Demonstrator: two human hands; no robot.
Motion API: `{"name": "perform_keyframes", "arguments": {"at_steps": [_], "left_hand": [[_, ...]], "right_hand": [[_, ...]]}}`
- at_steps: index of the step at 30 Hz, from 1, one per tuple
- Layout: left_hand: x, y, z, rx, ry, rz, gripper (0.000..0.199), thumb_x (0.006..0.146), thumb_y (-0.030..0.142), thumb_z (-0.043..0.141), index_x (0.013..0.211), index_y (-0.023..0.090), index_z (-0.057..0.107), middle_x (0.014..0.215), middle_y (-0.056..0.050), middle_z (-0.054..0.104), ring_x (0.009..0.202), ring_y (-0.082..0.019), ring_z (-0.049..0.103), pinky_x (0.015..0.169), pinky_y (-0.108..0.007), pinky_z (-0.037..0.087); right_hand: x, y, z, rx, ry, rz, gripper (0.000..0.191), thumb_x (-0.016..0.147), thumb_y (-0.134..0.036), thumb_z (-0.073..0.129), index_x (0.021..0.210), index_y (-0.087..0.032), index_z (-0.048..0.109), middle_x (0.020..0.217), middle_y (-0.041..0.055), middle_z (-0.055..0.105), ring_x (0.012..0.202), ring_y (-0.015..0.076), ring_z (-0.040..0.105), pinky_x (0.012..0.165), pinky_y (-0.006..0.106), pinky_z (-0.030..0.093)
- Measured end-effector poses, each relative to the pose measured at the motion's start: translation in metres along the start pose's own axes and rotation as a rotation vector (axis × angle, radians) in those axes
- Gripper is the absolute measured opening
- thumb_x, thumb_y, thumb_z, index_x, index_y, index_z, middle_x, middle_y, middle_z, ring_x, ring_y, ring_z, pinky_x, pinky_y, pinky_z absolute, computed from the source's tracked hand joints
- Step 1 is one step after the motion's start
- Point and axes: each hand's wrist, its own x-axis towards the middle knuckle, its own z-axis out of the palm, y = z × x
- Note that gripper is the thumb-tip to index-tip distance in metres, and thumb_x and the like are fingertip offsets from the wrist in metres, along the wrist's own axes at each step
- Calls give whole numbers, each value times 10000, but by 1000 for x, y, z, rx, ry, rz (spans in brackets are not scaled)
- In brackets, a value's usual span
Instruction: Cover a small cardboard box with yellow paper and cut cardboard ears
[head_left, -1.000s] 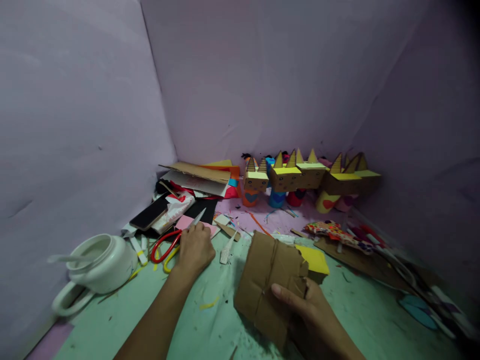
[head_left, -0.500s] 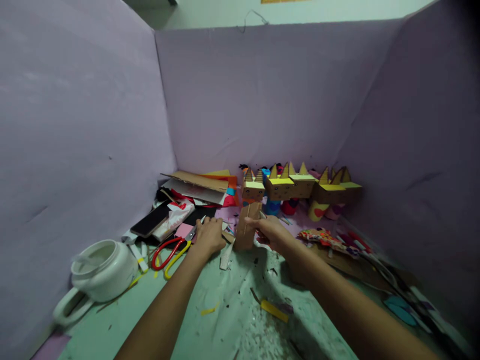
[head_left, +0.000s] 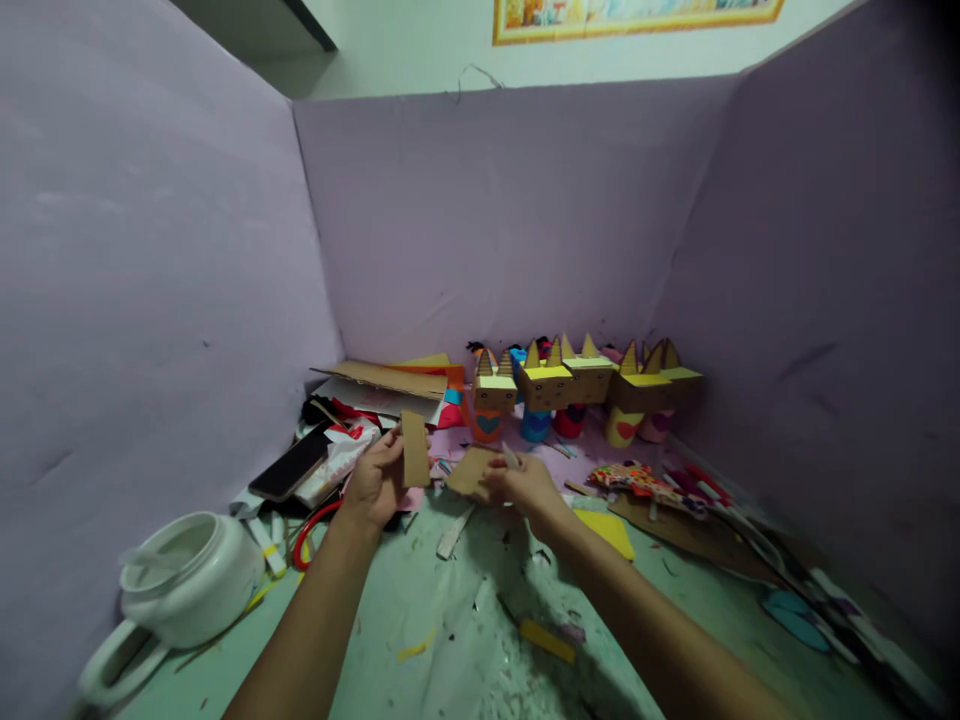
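Observation:
My left hand is closed on a narrow cardboard strip, held upright left of centre. In my right hand is a wider cardboard piece, tilted low over the table, and a small pale pointed item sticks up by the fingers. The two pieces are apart. Behind the hands stand several cardboard box heads with pointed ears on coloured cups. Red-handled scissors lie partly hidden beside my left forearm.
On the left are a white pot and a black phone. Cardboard sheets lie behind. To the right are a yellow piece, patterned cloth and markers. Paper scraps litter the green table.
My left hand has come up from the table beside the scissors with a cardboard strip. The cardboard in my right hand has tipped lower. A yellow piece now shows by my right forearm.

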Motion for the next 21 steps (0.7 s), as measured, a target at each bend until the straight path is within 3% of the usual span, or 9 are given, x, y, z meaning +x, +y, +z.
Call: {"name": "perform_keyframes", "arguments": {"at_steps": [4, 8, 10, 12, 15, 21], "left_hand": [[-26, -2, 2, -171, -40, -81, 277, 727, 250, 562, 991, 168, 543, 848, -66, 648, 739, -201, 634, 669, -355, 512], [-49, -17, 26, -360, -166, -173, 313, 665, 155, 665, 962, 167, 566, 860, -47, 660, 759, -165, 635, 692, -273, 502], [-58, -26, 40, -359, -198, -171, 349, 656, 157, 693, 979, 179, 561, 911, -46, 654, 826, -179, 631, 729, -281, 496], [-63, -35, 50, -326, -185, -163, 389, 642, 143, 714, 994, 184, 556, 956, -49, 644, 886, -191, 621, 769, -289, 485], [-69, -43, 57, -270, -154, -163, 444, 615, 119, 736, 1018, 176, 556, 1003, -63, 629, 953, -197, 598, 803, -279, 466], [-73, -41, 57, -190, -146, -180, 437, 606, 152, 746, 1007, 150, 572, 975, -83, 634, 893, -211, 618, 737, -278, 483]], "right_hand": [[-21, 10, 5, -85, -69, -93, 108, 569, -206, 676, 639, -190, 596, 502, -29, 542, 520, 158, 548, 419, 220, 407], [-49, 18, 0, -138, -120, -161, 316, 656, -374, 634, 897, -169, 629, 697, 25, 622, 606, 200, 582, 401, 253, 444], [-61, 24, -5, -181, -94, -210, 394, 640, -346, 661, 985, -160, 621, 815, 52, 654, 679, 218, 609, 478, 284, 489], [-69, 31, -11, -226, -70, -272, 455, 584, -278, 714, 1016, -165, 625, 916, 65, 670, 813, 244, 621, 655, 333, 516], [-74, 36, -17, -282, -58, -337, 538, 520, -187, 747, 1043, -166, 618, 1026, 80, 665, 968, 265, 592, 870, 394, 449], [-69, 35, -24, -206, -189, -326, 482, 558, -185, 723, 1026, -176, 609, 988, 64, 675, 921, 243, 617, 840, 374, 468]]}}
